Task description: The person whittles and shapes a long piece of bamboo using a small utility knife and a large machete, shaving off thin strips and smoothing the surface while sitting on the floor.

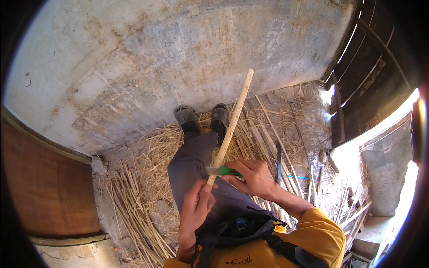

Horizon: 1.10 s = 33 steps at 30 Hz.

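Observation:
My left hand (196, 205) is closed round the lower end of a long, pale split bamboo or wood strip (235, 118), which slants up and to the right over my legs. My right hand (255, 178) grips a knife by its green handle (228, 171). The short grey blade lies across the strip just above my left fingers, touching it or very near it. Its exact contact cannot be made out.
Pale shavings (158, 156) cover the floor round my dark boots (187, 117). A bundle of thin strips (136, 214) lies at the left, and more long strips lie at the right near a dark long blade-like thing (279, 161). A stained wall (192, 53) stands ahead.

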### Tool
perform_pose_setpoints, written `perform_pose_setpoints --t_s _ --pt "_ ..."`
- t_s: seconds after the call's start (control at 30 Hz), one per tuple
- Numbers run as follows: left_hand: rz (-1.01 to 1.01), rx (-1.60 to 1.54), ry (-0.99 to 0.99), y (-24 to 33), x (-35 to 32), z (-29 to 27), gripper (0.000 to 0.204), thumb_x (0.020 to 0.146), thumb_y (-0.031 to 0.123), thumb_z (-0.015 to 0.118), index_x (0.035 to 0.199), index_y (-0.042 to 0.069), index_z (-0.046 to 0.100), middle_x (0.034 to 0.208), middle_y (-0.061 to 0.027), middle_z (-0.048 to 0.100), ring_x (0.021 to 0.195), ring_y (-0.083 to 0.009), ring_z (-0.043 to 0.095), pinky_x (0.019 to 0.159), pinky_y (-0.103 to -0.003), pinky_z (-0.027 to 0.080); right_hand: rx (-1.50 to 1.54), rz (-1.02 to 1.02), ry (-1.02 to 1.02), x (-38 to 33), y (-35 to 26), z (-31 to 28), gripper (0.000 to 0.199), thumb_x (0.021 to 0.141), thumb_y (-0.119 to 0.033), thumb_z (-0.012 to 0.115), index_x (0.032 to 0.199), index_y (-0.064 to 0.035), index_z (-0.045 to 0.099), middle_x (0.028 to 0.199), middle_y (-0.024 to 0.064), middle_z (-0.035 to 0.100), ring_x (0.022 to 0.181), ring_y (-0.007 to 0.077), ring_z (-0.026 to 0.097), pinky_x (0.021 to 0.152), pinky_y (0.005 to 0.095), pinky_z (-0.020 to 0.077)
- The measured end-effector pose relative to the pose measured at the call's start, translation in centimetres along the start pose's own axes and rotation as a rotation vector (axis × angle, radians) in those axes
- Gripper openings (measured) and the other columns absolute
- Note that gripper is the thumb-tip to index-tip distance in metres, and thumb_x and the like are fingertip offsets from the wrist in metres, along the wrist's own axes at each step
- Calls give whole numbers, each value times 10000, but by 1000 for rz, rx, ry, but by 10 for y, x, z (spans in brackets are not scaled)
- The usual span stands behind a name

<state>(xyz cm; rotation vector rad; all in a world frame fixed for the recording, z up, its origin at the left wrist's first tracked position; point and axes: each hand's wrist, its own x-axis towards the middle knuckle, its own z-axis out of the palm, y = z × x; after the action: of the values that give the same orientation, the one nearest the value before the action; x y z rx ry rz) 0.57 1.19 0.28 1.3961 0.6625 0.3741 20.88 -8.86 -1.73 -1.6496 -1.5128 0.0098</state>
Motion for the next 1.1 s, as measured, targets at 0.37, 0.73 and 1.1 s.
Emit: perform_pose_setpoints --t_s 0.37,0.73,1.1 --pt "101 235 114 2 -2 9 301 1147 243 506 1189 14 696 690 55 480 586 -14 397 534 -218 314 -17 1 24 -1 1 2 324 911 -273 830 1121 -54 717 874 91 740 687 298 729 591 388 567" --pt "147 288 190 6 -3 15 227 1088 126 597 1235 13 728 671 47 473 614 -30 405 531 -252 299 -67 -12 39 -2 -1 -2 316 901 -281 838 1104 -65 730 852 77 739 668 283 722 587 382 564" --pt "91 330 218 13 -10 19 287 1116 224 574 1228 17 738 675 51 465 643 -41 402 564 -253 306 -55 24 127 5 10 -3 307 919 -320 814 1118 -103 729 879 69 745 627 274 708 526 399 543"
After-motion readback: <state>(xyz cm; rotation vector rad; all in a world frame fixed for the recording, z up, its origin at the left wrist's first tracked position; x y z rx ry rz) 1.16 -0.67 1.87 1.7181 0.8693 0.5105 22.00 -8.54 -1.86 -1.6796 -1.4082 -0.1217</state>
